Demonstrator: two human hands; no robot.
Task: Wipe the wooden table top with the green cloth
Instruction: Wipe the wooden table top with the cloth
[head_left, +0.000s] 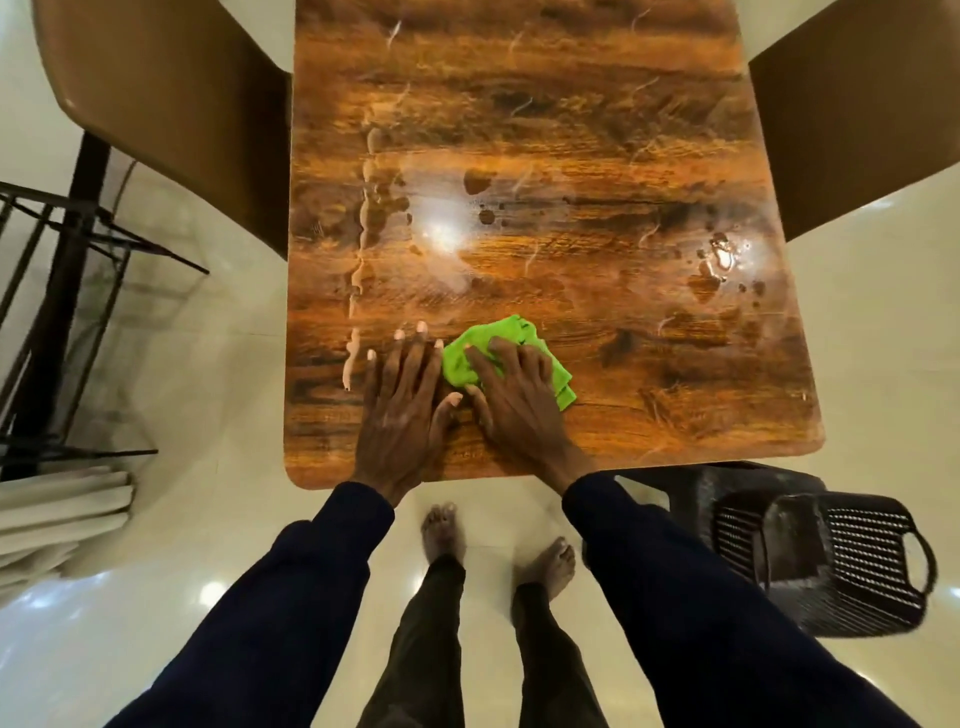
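- Pressing the green cloth onto the wooden table top, my right hand lies over it with the fingers bent across the bunched fabric and the thumb tucked at its near-left edge, so I have it held against the wood.
- My left hand rests flat on bare wood just left of the cloth, fingers straight and spread, holding nothing; whether its nearest finger touches the fabric I cannot tell.
- The cloth sits near the near edge of the table, a little left of the middle.
- I judge the wiping to be partly done at most. A pale wavy streak runs from far to near down the left side, dark drops lie around the glare at the centre, and a small puddle shines towards the right edge.
- Thin smear marks show across the far half as well, so most of the surface looks left to cover: the right side, the middle and the far end.
- The top is glossy wood grain with rounded near corners, and it reflects the ceiling lights strongly.
- A brown chair stands at the left and another chair at the right, both beside the table.
- On the shiny pale floor there is a black slotted stool near right, a dark metal rack on the left, and my bare feet below the table edge.
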